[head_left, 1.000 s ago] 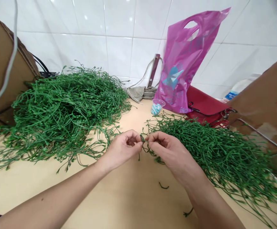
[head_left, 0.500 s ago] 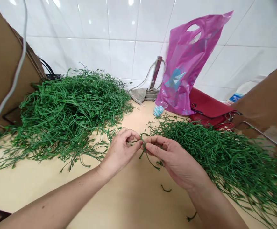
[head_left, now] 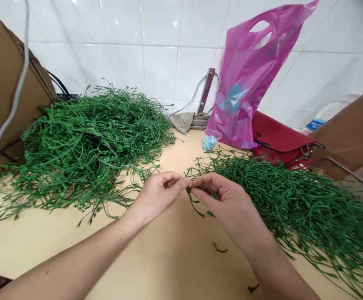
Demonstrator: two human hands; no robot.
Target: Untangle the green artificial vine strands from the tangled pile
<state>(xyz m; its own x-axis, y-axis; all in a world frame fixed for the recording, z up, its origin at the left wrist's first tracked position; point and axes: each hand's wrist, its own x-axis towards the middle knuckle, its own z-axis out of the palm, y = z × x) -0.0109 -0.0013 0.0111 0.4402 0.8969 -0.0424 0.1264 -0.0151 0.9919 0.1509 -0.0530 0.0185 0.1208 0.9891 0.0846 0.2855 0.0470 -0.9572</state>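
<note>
My left hand (head_left: 156, 196) and my right hand (head_left: 225, 204) meet over the middle of the tan table (head_left: 169, 258), fingertips pinched together on one thin green plastic stem (head_left: 195, 204) that dangles below them. A big heap of green stems (head_left: 84, 141) lies to the left of my left hand. A second, flatter heap of stems (head_left: 294, 200) spreads to the right, right behind my right hand.
A magenta plastic bag (head_left: 247, 79) leans on the white tiled wall, with a red bag (head_left: 278, 139) and a small clear cup of blue-white bits (head_left: 209, 141) beside it. Brown cardboard (head_left: 3, 83) stands at left and right. Loose stem scraps (head_left: 220, 249) lie near my right forearm.
Both hands stayed together at the table's middle, working the stem between the fingertips. The view shifted slightly downward and to the left.
</note>
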